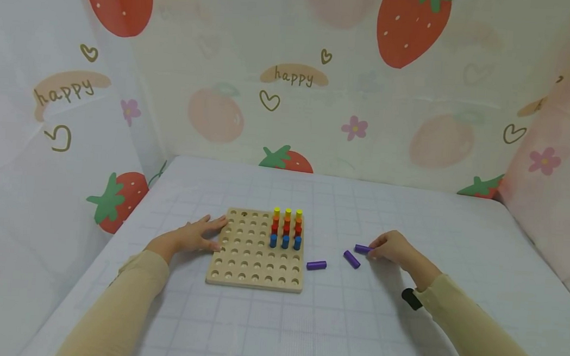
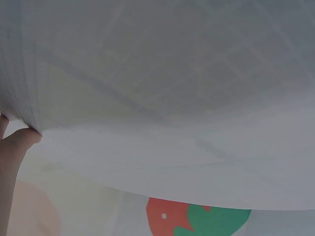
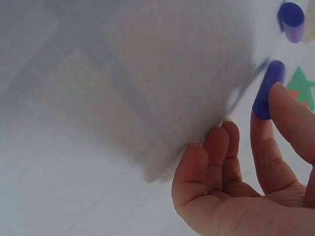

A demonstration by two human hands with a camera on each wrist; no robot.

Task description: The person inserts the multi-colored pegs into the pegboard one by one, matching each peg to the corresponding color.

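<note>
My right hand (image 1: 394, 251) pinches one end of a purple peg (image 1: 362, 249) between thumb and index finger, low over the table. The right wrist view shows this peg (image 3: 268, 93) at the fingertips, the other fingers curled. Two more purple pegs lie loose, one (image 1: 351, 259) beside that hand and one (image 1: 316, 265) near the board's right edge. A wooden pegboard (image 1: 255, 258) carries yellow (image 1: 288, 212), orange, red and blue pegs (image 1: 285, 243) at its upper right. My left hand (image 1: 190, 236) rests with spread fingers against the board's left edge.
A white grid-patterned cloth (image 1: 256, 328) covers the table. Behind it hangs a curtain (image 1: 392, 114) printed with strawberries, and more curtain stands at both sides. A black object (image 1: 411, 299) shows by the right wrist.
</note>
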